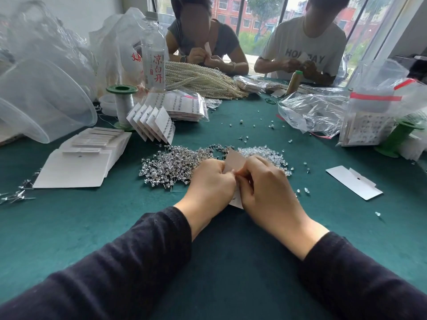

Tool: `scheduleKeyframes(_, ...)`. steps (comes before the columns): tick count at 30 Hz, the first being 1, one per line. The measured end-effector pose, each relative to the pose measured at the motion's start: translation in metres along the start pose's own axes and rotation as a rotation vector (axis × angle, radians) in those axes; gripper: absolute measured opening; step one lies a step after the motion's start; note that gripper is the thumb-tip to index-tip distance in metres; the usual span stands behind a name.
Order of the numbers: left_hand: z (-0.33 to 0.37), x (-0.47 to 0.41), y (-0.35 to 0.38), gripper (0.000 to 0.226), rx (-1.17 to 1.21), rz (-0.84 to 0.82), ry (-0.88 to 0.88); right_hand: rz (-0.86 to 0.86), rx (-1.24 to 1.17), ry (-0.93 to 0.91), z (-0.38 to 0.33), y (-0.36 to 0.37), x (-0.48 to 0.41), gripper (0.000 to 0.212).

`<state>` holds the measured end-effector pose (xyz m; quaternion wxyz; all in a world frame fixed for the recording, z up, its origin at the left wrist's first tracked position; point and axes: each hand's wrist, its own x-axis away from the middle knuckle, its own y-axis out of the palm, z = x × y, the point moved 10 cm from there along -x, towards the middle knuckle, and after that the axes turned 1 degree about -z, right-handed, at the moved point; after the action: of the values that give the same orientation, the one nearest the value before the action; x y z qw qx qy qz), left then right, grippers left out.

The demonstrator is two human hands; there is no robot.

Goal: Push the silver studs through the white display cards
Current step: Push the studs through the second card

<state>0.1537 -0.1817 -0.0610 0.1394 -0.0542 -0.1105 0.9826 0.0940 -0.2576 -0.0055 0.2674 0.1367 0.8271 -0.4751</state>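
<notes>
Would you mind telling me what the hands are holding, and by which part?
The left hand and right hand both grip one white display card around its middle.

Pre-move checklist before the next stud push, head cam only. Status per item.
1. White display card held between left hand and right hand: ok.
2. Stud ready at the fingertips: cannot tell, the fingers hide it.
3. Pile of silver studs just beyond the left hand: ok.
4. Pile of clear plastic pieces beyond the right hand: ok.
5. Stack of blank cards on the table at the left: ok.
</notes>
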Motion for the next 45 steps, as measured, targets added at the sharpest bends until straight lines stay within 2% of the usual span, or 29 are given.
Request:
scheduleKeyframes(4, 0.000, -0.001, 0.000, 0.027, 0.008, -0.005, -0.001, -0.002, 0.001, 0.024, 0.005, 0.001, -0.001, 0.020)
scheduleKeyframes(7, 0.000, 0.000, -0.002, 0.029, 0.046, 0.011, -0.014, 0.067, -0.020, 0.069, 0.012, -0.007, -0.001, 0.011)
scheduleKeyframes(10, 0.000, 0.001, -0.005, 0.027, 0.037, 0.047, -0.027, 0.097, -0.045, 0.074, 0.014, -0.011, 0.000, 0.011)
scheduleKeyframes(31, 0.002, 0.005, -0.007, 0.025, 0.039, 0.042, -0.002, 0.069, -0.002, 0.015, 0.004, -0.009, 0.000, 0.009)
scheduleKeyframes(33, 0.010, 0.007, -0.007, 0.024, 0.099, 0.025, 0.033, 0.107, -0.025, 0.030, 0.006, -0.016, -0.001, 0.008)
scheduleKeyframes(36, 0.024, 0.008, 0.005, 0.032, 0.341, -0.149, 0.009, 0.264, -0.089, 0.064, 0.015, -0.042, -0.002, 0.010)
scheduleKeyframes(37, 0.029, 0.007, 0.000, 0.030, 0.304, -0.148, 0.055, 0.317, -0.121, 0.095, 0.022, -0.052, -0.002, 0.012)
scheduleKeyframes(38, 0.034, 0.003, -0.011, 0.027, 0.118, -0.093, 0.147, 0.361, -0.149, 0.132, 0.029, -0.060, -0.001, 0.013)
scheduleKeyframes(40, 0.047, 0.001, -0.036, 0.030, -0.541, 0.136, 0.343, 0.418, -0.207, 0.222, 0.045, -0.070, 0.000, 0.014)
scheduleKeyframes(41, 0.047, 0.000, -0.040, 0.033, -0.764, 0.175, 0.381, 0.437, -0.270, 0.285, 0.055, -0.072, 0.001, 0.015)
scheduleKeyframes(42, 0.040, -0.003, -0.040, 0.032, -0.877, 0.147, 0.357, 0.459, -0.372, 0.361, 0.067, -0.072, 0.003, 0.018)
scheduleKeyframes(45, 0.029, -0.005, -0.037, 0.017, -0.843, 0.092, 0.275, 0.482, -0.782, 0.580, 0.091, -0.059, 0.008, 0.019)
